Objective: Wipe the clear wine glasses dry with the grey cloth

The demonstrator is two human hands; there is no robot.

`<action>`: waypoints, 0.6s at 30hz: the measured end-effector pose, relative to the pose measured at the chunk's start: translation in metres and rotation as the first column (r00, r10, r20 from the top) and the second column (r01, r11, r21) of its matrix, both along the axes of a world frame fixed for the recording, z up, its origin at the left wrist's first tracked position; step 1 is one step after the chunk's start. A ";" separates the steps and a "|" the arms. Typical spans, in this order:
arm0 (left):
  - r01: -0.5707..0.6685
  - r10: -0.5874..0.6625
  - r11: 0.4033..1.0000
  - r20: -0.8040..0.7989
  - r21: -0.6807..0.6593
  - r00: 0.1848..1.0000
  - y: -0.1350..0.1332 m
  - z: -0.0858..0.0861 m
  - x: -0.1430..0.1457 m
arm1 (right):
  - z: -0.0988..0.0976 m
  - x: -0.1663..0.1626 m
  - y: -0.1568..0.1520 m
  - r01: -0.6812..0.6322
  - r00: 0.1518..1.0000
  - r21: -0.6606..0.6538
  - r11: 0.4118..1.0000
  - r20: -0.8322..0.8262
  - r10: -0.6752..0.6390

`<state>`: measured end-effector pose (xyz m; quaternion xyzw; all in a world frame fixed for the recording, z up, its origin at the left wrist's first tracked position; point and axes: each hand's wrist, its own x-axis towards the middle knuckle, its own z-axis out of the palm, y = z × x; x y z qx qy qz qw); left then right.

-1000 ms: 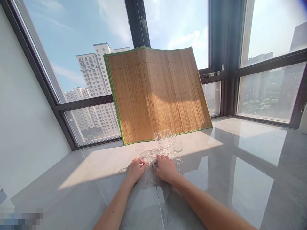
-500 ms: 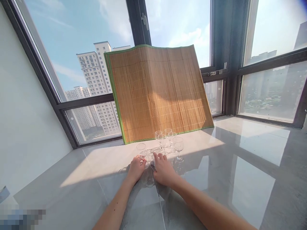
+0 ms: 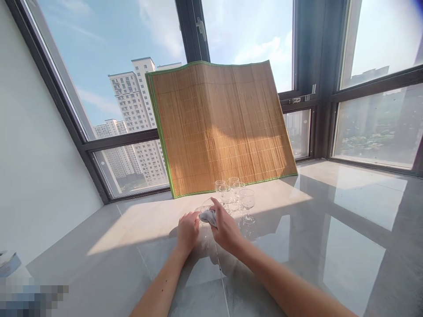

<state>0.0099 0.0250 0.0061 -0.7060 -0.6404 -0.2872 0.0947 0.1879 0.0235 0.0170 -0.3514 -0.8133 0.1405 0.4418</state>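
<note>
My right hand [image 3: 226, 225] is closed on a small grey-white cloth [image 3: 208, 216], its index finger stretched along the top. Close by on the left, my left hand [image 3: 188, 229] has its fingers curled against a clear stemmed glass [image 3: 205, 204]. That glass shows only faintly behind the cloth and fingers, so its exact tilt is hard to make out. Just beyond my right hand several clear stemmed glasses stand upright in a cluster. The nearest of these, a stemmed glass [image 3: 247, 200], stands at the cluster's right front.
A bamboo mat [image 3: 224, 127] with green edging leans against the window behind the glasses. The glossy grey tiled surface [image 3: 284, 273] reflects the windows. A white wall [image 3: 39, 145] rises at the left, with a partly seen white object [image 3: 11, 266] at the lower left edge.
My right hand has brought the cloth up to the glass by my left hand. The glass's upright rim, plain before, is now mostly covered. The clustered glasses have stayed in place.
</note>
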 end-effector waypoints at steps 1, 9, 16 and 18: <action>0.003 -0.002 1.000 -0.048 0.017 0.999 -0.001 0.001 0.001 | 0.002 0.002 0.000 -0.005 1.000 0.029 1.000 0.008 0.005; 0.119 -0.114 0.989 -0.065 0.087 0.991 -0.006 0.004 0.010 | 0.012 0.010 0.003 0.140 0.990 0.028 0.990 -0.010 -0.140; 0.130 -0.135 0.986 0.039 0.109 0.990 -0.004 0.000 0.010 | 0.009 0.010 0.008 0.194 0.967 -0.080 0.978 -0.155 -0.205; 0.126 -0.131 0.986 0.039 0.106 0.991 -0.004 -0.001 0.009 | 0.008 0.010 0.008 0.200 0.962 -0.071 0.977 -0.174 -0.210</action>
